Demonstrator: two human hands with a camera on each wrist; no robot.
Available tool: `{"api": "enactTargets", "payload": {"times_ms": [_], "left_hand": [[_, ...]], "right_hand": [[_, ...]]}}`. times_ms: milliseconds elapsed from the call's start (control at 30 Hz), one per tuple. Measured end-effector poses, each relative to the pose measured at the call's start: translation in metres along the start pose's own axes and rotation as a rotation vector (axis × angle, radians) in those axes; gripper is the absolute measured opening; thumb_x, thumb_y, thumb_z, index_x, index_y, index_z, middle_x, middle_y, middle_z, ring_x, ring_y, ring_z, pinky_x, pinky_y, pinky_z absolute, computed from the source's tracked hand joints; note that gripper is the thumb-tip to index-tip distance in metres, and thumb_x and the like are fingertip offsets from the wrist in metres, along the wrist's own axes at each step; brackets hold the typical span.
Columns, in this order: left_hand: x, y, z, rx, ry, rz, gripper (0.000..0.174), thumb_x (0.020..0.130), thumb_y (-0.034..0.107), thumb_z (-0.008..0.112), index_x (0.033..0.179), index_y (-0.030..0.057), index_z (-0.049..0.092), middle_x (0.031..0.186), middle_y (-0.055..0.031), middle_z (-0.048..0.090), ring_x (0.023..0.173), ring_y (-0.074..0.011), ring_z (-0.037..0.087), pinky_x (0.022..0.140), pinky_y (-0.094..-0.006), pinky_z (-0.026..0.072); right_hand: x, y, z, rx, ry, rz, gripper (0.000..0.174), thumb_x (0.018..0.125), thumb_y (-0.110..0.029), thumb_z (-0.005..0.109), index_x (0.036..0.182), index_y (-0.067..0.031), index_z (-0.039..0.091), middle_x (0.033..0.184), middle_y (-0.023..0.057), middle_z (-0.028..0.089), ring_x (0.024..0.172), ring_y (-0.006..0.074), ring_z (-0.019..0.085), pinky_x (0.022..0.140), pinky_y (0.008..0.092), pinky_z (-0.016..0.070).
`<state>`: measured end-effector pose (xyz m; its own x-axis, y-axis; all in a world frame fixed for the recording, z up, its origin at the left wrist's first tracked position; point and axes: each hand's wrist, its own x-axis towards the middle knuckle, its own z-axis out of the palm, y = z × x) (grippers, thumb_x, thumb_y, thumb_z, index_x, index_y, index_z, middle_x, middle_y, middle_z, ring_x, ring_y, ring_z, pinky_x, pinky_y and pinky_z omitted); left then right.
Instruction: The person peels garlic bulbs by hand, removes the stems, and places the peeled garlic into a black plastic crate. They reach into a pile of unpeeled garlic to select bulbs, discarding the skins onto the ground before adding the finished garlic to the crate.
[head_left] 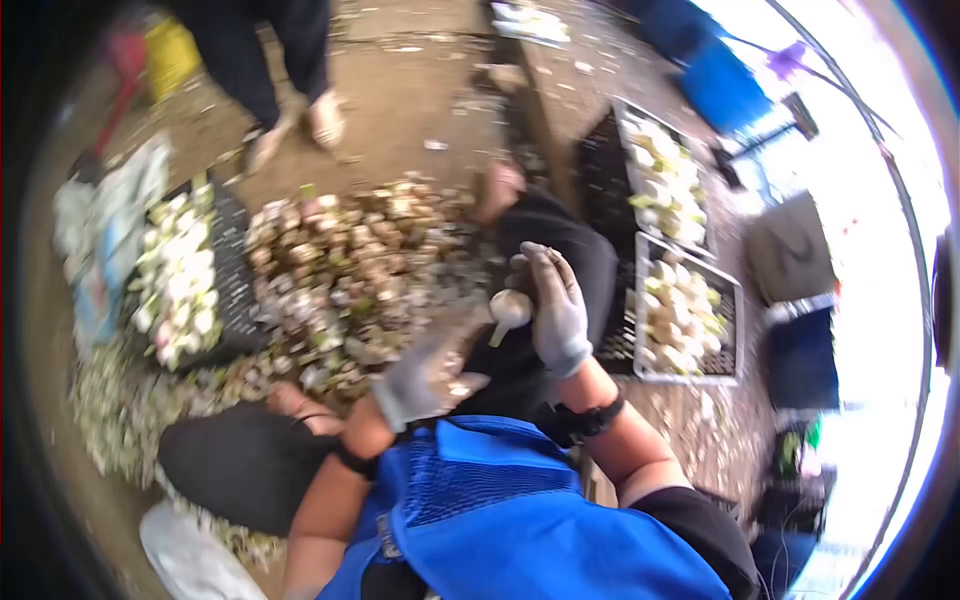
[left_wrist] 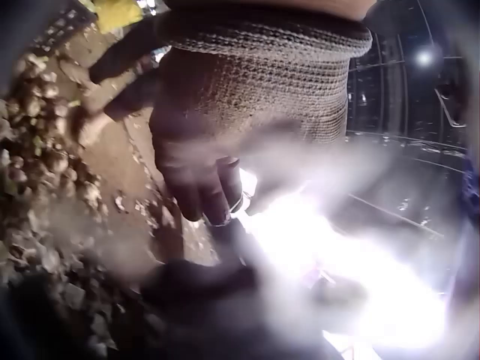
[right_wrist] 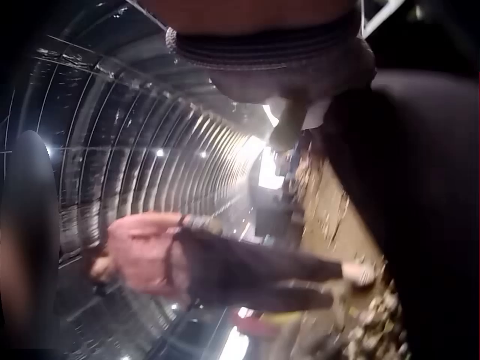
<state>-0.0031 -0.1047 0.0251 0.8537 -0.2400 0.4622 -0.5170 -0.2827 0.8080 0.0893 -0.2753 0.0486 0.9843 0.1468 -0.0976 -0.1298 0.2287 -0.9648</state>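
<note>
In the head view, a white bulb (head_left: 510, 308) with a short green stem lies against the palm side of my right hand (head_left: 560, 315), whose gloved fingers point up, mostly straight. The right wrist view shows the green stem (right_wrist: 291, 126) below the dark glove (right_wrist: 300, 71). My left hand (head_left: 425, 380), gloved and blurred, is lower and to the left, apart from the bulb. Its fingers look bent in the left wrist view, where the glove (left_wrist: 251, 112) is clearer; glare and blur hide whether they hold anything.
A heap of brownish bulbs (head_left: 350, 240) covers the ground ahead. Crates of white bulbs stand left (head_left: 235, 270) and right (head_left: 740, 330), with another crate (head_left: 600, 165) behind the right one. A standing person's legs (head_left: 295, 60) are beyond the heap; the right wrist view shows a person (right_wrist: 150, 255).
</note>
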Motion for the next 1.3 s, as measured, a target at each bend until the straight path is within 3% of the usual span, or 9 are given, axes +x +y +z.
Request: {"api": "enactTargets", "payload": {"times_ms": [167, 300, 433, 533, 600, 733, 1067, 1200, 1300], "left_hand": [[-0.018, -0.028, -0.003, 0.005, 0.349, -0.4, 0.056, 0.079, -0.001, 0.058, 0.132, -0.001, 0.043, 0.126, -0.0244, 0.05, 0.117, -0.038, 0.049, 0.095, -0.0355, 0.0426], [-0.061, -0.069, -0.048, -0.577, 0.855, -0.705, 0.043, 0.083, 0.003, 0.059, 0.125, 0.0026, 0.051, 0.098, -0.0045, 0.057, 0.074, -0.0101, 0.054, 0.065, -0.0225, 0.0481], [-0.089, -0.082, -0.186, -0.023, 1.319, -0.685, 0.042, 0.083, 0.009, 0.062, 0.123, 0.0045, 0.05, 0.1, -0.0052, 0.059, 0.076, -0.0133, 0.057, 0.068, -0.0242, 0.0497], [-0.174, -0.159, -0.29, 0.738, 1.074, -0.927, 0.067, 0.078, 0.014, 0.068, 0.136, 0.0065, 0.035, 0.124, -0.0165, 0.052, 0.11, -0.0283, 0.052, 0.093, -0.0347, 0.0432], [-0.156, -0.155, -0.303, 0.759, 0.805, -1.463, 0.091, 0.073, 0.022, 0.072, 0.146, 0.0149, 0.017, 0.135, -0.0218, 0.044, 0.125, -0.0344, 0.042, 0.103, -0.0379, 0.0359], [-0.089, -0.176, -0.245, 1.18, 0.203, -1.192, 0.057, 0.071, 0.01, 0.06, 0.127, 0.0172, 0.053, 0.135, -0.014, 0.042, 0.126, -0.0336, 0.038, 0.108, -0.0398, 0.0298], [0.045, -0.393, -0.223, 0.666, 0.221, -1.432, 0.077, 0.08, 0.039, 0.056, 0.147, 0.0228, 0.022, 0.12, -0.0281, 0.054, 0.109, -0.0383, 0.055, 0.09, -0.0398, 0.0437], [0.006, -0.428, -0.217, 0.63, 0.468, -1.16, 0.032, 0.079, 0.032, 0.062, 0.106, 0.015, 0.065, 0.106, -0.0176, 0.063, 0.094, -0.0349, 0.062, 0.081, -0.0419, 0.0492], [-0.034, -0.409, -0.216, 0.802, 0.418, -0.895, 0.019, 0.077, 0.012, 0.063, 0.095, 0.0085, 0.067, 0.116, -0.014, 0.059, 0.106, -0.0309, 0.057, 0.088, -0.0363, 0.0463]], "right_hand": [[0.002, 0.024, 0.09, -0.131, -0.424, 0.298, 0.038, 0.099, -0.031, 0.04, 0.123, -0.0036, 0.051, 0.108, 0.007, 0.057, 0.092, 0.0129, 0.055, 0.081, 0.0261, 0.0457], [0.035, 0.096, 0.098, 0.29, -0.416, 0.438, 0.036, 0.095, -0.028, 0.049, 0.126, -0.0092, 0.051, 0.11, 0.0047, 0.058, 0.1, 0.0168, 0.055, 0.088, 0.0336, 0.0438], [0.048, 0.094, 0.084, 0.207, -0.385, 0.597, 0.029, 0.095, -0.022, 0.049, 0.12, -0.0073, 0.053, 0.106, 0.0054, 0.061, 0.096, 0.0159, 0.058, 0.083, 0.0303, 0.0481], [0.042, 0.107, 0.077, 0.216, -0.365, 0.664, 0.026, 0.095, -0.02, 0.05, 0.117, -0.0065, 0.055, 0.102, 0.0057, 0.062, 0.089, 0.0171, 0.061, 0.078, 0.0293, 0.0502], [0.038, 0.111, 0.081, 0.213, -0.347, 0.726, 0.026, 0.095, -0.019, 0.049, 0.116, -0.0051, 0.055, 0.101, 0.0065, 0.063, 0.086, 0.0175, 0.063, 0.075, 0.0291, 0.0515], [0.035, 0.124, 0.089, 0.069, -0.451, 0.777, 0.03, 0.095, -0.016, 0.048, 0.121, -0.0033, 0.053, 0.107, 0.0082, 0.062, 0.088, 0.0169, 0.062, 0.079, 0.0302, 0.0508], [0.045, 0.125, 0.102, 0.009, -0.53, 0.92, 0.029, 0.096, -0.017, 0.05, 0.12, -0.0011, 0.053, 0.104, 0.0052, 0.062, 0.092, 0.0123, 0.059, 0.081, 0.026, 0.0478], [0.049, 0.135, 0.094, -0.011, -0.571, 0.876, 0.027, 0.096, -0.017, 0.049, 0.118, -0.0011, 0.053, 0.104, 0.0057, 0.063, 0.092, 0.0124, 0.059, 0.083, 0.0268, 0.0476], [0.048, 0.13, 0.101, 0.04, -0.565, 0.885, 0.023, 0.096, -0.017, 0.05, 0.111, -0.0011, 0.055, 0.095, -0.001, 0.057, 0.082, 0.0062, 0.053, 0.075, 0.022, 0.046]]}}
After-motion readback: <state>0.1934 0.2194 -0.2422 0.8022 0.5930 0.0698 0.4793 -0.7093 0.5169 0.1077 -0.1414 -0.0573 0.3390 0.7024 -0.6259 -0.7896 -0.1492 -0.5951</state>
